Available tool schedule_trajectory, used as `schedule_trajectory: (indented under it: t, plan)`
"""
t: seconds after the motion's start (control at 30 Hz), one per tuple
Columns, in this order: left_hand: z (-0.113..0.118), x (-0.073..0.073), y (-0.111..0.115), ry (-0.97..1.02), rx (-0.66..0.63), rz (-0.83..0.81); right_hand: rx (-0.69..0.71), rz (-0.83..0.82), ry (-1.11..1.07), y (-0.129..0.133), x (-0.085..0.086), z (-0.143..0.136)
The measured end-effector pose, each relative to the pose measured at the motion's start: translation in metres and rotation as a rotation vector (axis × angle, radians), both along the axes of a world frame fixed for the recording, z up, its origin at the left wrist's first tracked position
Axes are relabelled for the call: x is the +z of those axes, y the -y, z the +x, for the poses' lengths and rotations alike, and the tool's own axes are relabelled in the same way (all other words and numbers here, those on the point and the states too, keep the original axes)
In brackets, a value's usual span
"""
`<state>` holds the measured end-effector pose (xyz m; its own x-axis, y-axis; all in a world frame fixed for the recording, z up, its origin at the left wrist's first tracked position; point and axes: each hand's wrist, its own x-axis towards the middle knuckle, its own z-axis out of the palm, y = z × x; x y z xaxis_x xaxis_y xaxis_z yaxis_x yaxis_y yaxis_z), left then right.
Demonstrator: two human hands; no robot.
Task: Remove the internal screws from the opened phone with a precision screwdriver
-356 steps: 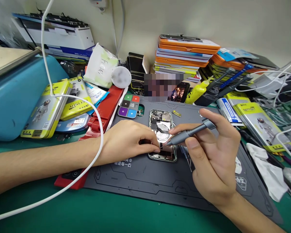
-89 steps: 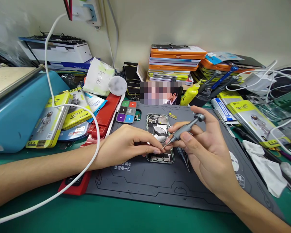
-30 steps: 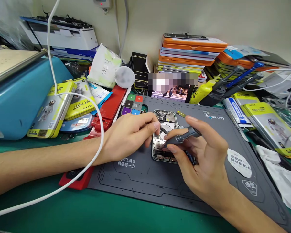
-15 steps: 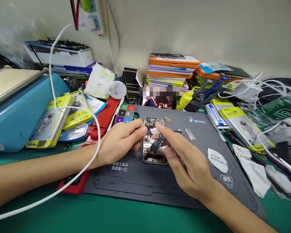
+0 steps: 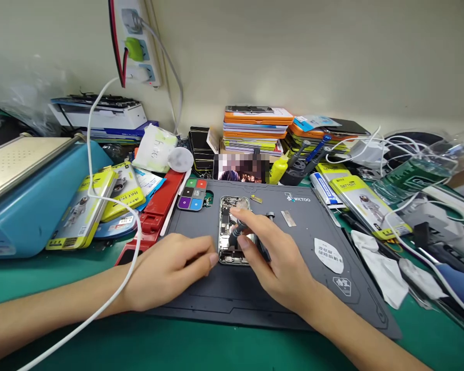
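Here's the phone (image 5: 225,226) on my feed, lying flat on the dark mat with its insides bare, set between the two hands. The right hand (image 5: 274,252) comes in from the phone's right, arching over that edge and covering part of it, and it's gripping a dark screwdriver (image 5: 234,237) between thumb and fingers, tilted, lower end down over the phone's inner parts; whether the tip touches anything, I can't make out from here. Over to the left hand (image 5: 172,270): it rests just beside the phone's lower left corner, fingers curled in with the thumb against them, and I can't tell whether anything is tucked inside or whether it touches the rim. Moving outward, a small yellow piece (image 5: 256,198) lies just off the phone's upper right corner, and a pale strip (image 5: 288,218) sits farther to the right of it. Left of the phone's upper end I've got a tray with coloured squares (image 5: 192,195). Beyond the phone's far end stands a lit screen (image 5: 242,175), partly blurred, with a yellow bottle (image 5: 279,170) beside it. Well off to the phone's left, I see a white cable (image 5: 139,226) running across the left forearm.
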<state>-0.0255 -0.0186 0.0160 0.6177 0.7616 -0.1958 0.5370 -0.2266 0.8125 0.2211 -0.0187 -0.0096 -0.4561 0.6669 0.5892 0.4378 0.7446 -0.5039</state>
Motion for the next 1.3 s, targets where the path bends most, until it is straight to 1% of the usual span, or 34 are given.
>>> schedule_trajectory:
  t: [0.1,0.27,0.4,0.5,0.7,0.83,0.9,0.97,1.03,1.07,1.1,1.13,1.2,1.3]
  plan:
    - [0.004,-0.002,0.000,0.013,-0.026,-0.094,-0.009,0.007,0.000,-0.001,-0.001,0.000]
    - [0.008,-0.006,-0.005,0.093,0.027,-0.220,-0.013,0.020,-0.004,-0.001,-0.003,-0.001]
    - [0.006,-0.010,-0.006,0.107,0.060,-0.257,0.005,0.018,0.015,0.000,-0.005,-0.002]
    - [0.005,-0.011,-0.006,0.124,0.083,-0.286,0.015,0.023,0.014,0.000,-0.006,-0.002]
    - [0.006,-0.009,-0.009,0.272,0.126,-0.354,-0.004,-0.005,0.007,0.001,-0.005,-0.002]
    - [0.006,-0.009,-0.009,0.371,0.135,-0.408,0.008,-0.002,0.028,0.000,-0.007,0.000]
    - [0.006,-0.010,-0.009,0.388,0.135,-0.422,0.013,0.005,0.035,0.001,-0.009,0.000]
    - [0.005,-0.011,-0.008,0.384,0.135,-0.422,-0.010,0.009,-0.004,0.004,-0.011,-0.001]
    - [0.005,-0.011,-0.008,0.365,0.139,-0.405,-0.079,-0.046,-0.127,0.008,-0.010,-0.003]
    - [0.005,-0.011,-0.009,0.360,0.144,-0.399,-0.121,-0.103,-0.236,0.009,-0.008,-0.004]
    - [0.005,-0.011,-0.009,0.355,0.148,-0.394,-0.158,-0.213,-0.332,0.010,-0.006,-0.005]
    - [0.005,-0.011,-0.010,0.350,0.151,-0.393,-0.168,-0.308,-0.428,0.011,-0.004,-0.006]
    - [0.006,-0.010,-0.011,0.347,0.154,-0.404,-0.118,-0.469,-0.560,0.009,0.000,-0.006]
    - [0.007,-0.010,-0.013,0.373,0.166,-0.437,-0.040,-0.622,-0.673,0.005,0.001,-0.005]
